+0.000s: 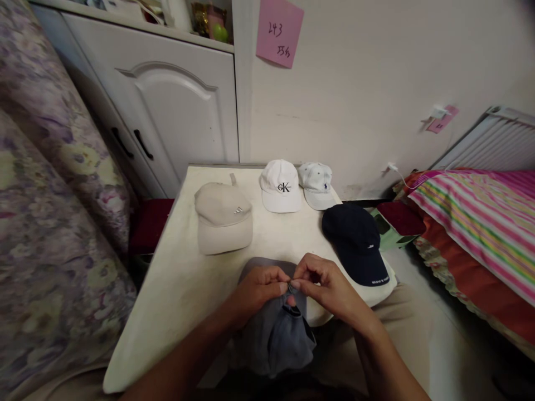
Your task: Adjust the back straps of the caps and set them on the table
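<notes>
A grey-blue baseball cap (276, 340) is at the table's near edge, its back opening turned up towards me. My left hand (263, 287) and my right hand (320, 284) meet over it, fingertips pinching the cap's back strap from both sides. The strap is mostly hidden by the fingers. Beyond my left hand lies a beige cap (223, 217) with a small striped logo. A white cap (280, 186) lettered CK and a pale cap (317, 184) with a small dark logo sit at the back. Right of my right hand is a navy cap (353, 239).
The caps are on a cream-covered table (167, 312). A floral curtain (54, 211) hangs at left, beside a white cabinet (167, 94). A pink note (279, 33) is on the wall. At right stand a green box (390, 236) and a bed with a striped cover (485, 217).
</notes>
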A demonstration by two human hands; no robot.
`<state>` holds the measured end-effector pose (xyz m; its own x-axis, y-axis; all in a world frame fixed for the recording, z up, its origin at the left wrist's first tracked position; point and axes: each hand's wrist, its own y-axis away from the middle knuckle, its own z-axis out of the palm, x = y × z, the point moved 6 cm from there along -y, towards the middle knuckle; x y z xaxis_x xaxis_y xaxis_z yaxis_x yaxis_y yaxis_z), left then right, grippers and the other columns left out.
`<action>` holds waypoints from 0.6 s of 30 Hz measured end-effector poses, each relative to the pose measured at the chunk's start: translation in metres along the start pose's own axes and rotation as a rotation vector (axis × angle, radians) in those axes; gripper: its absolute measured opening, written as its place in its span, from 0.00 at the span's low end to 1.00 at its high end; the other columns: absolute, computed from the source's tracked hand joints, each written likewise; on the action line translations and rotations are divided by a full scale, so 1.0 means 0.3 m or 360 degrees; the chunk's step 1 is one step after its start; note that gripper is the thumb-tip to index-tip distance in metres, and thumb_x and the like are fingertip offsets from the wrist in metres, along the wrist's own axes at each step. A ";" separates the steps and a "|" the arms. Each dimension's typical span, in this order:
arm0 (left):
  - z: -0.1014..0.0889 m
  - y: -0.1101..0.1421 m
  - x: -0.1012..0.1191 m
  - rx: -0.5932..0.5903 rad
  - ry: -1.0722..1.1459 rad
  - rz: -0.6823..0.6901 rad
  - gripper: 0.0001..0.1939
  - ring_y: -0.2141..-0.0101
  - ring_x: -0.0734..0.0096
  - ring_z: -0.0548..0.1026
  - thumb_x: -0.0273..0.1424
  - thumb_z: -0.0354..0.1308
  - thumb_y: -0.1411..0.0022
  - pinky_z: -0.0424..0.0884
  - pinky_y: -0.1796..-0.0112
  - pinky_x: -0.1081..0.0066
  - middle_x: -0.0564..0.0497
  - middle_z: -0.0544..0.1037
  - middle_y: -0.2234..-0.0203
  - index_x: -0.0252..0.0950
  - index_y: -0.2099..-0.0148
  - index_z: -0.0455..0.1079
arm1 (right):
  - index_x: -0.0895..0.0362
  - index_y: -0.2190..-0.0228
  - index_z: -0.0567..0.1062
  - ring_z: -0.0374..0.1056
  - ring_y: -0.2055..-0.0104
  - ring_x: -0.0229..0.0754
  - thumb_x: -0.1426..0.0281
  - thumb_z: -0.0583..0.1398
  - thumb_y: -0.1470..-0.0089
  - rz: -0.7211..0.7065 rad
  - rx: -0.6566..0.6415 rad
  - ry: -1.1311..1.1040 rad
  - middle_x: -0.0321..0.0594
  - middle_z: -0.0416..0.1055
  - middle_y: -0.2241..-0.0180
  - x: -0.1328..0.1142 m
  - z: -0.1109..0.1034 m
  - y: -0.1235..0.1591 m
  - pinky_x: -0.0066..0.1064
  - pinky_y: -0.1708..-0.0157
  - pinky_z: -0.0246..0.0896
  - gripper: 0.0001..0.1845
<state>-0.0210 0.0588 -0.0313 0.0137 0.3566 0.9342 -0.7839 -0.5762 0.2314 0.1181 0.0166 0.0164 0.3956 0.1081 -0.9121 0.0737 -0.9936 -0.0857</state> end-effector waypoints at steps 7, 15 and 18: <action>-0.004 -0.001 -0.003 -0.0020 0.0033 0.0004 0.07 0.70 0.66 0.78 0.33 0.63 0.43 0.70 0.64 0.68 0.48 0.84 0.72 0.33 0.65 0.74 | 0.56 0.67 0.80 0.66 0.66 0.39 0.74 0.63 0.43 -0.0033 -0.0119 -0.0031 0.37 0.69 0.68 -0.015 -0.003 0.011 0.30 0.66 0.58 0.04; -0.002 0.001 0.015 -0.0066 0.0029 0.0038 0.08 0.68 0.67 0.78 0.34 0.63 0.43 0.69 0.62 0.68 0.48 0.84 0.72 0.34 0.66 0.75 | 0.52 0.63 0.83 0.68 0.66 0.38 0.75 0.65 0.46 -0.0113 -0.0141 -0.0095 0.38 0.72 0.66 -0.013 0.002 0.009 0.28 0.68 0.60 0.09; -0.001 0.002 0.019 -0.0082 0.0084 0.0046 0.09 0.69 0.66 0.78 0.35 0.65 0.44 0.70 0.62 0.68 0.48 0.84 0.72 0.34 0.67 0.75 | 0.53 0.64 0.82 0.67 0.68 0.37 0.74 0.67 0.47 -0.0134 -0.0044 -0.0062 0.36 0.71 0.69 -0.018 0.000 0.010 0.27 0.70 0.60 0.07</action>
<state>-0.0216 0.0608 -0.0259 -0.0410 0.3797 0.9242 -0.8142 -0.5488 0.1893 0.1162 0.0132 0.0210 0.3510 0.1894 -0.9170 0.1307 -0.9796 -0.1523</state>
